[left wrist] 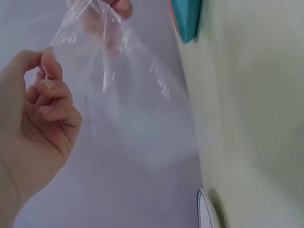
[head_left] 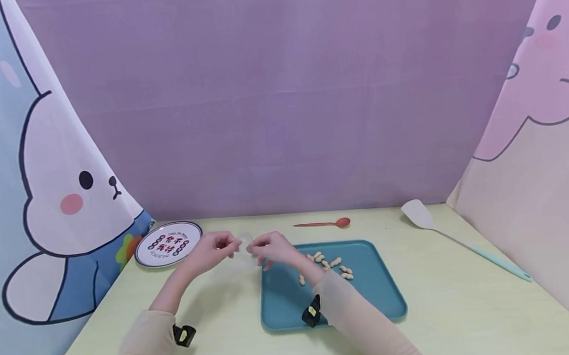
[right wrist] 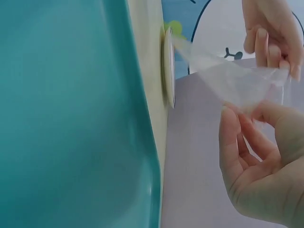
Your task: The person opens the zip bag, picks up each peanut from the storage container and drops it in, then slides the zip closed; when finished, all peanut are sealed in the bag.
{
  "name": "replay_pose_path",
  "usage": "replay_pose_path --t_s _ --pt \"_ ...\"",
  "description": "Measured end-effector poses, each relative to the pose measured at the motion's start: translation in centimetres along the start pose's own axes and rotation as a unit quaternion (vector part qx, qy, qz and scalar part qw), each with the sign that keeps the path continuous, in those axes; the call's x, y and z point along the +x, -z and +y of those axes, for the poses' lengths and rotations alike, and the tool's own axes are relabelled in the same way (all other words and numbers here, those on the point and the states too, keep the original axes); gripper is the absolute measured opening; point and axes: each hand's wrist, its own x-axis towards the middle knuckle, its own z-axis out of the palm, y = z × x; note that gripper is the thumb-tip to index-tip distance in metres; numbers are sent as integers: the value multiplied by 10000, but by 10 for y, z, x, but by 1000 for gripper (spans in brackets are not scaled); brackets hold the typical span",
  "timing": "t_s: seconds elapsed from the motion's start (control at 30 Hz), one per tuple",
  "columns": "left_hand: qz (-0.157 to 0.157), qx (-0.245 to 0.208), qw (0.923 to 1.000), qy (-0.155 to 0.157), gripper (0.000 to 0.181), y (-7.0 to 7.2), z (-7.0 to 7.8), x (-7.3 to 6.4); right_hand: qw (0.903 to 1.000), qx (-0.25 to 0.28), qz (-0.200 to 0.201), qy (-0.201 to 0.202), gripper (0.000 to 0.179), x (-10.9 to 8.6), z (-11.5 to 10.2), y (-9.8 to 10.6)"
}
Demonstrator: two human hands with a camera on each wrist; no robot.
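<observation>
The left hand (head_left: pixel 215 251) pinches one edge of a thin, see-through plastic bag (left wrist: pixel 135 102), and the right hand (head_left: pixel 276 248) pinches it too. The bag hangs from their fingertips, up above the pale yellow table (head_left: pixel 468 307). A round white plate with red writing (head_left: pixel 144 252) sits near the left hand. Tan peanuts in bumpy shells (head_left: pixel 336 262) lie on a blue-green plastic tray (head_left: pixel 292 299), near the right hand.
</observation>
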Motion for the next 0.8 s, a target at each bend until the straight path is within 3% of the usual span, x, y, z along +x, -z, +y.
replay_pose_path --t_s 0.17,0.2,0.27,0.37,0.43,0.57,0.8 --pt "655 467 9944 -689 17 -12 -3 1 9998 116 53 -166 23 -1 -5 -2" --pt "808 619 9911 -858 25 -14 -5 1 9996 134 97 -223 23 -2 -6 -1" --pt "1001 917 9845 -1107 56 -19 -10 1 9993 137 194 -276 23 -3 -8 0" --pt "886 1151 9825 -1168 104 -27 -17 1 9991 51 299 -288 24 -3 -12 2" --pt "759 1208 9826 -1192 118 -32 -19 1 9991 -62 330 -247 23 -3 -13 3" --pt "718 1303 9803 -1296 118 -39 -21 3 9992 -226 302 -163 21 -3 -14 2" --pt "919 1329 9783 -1298 93 -44 -29 3 9988 -383 293 -45 21 -5 -11 2"
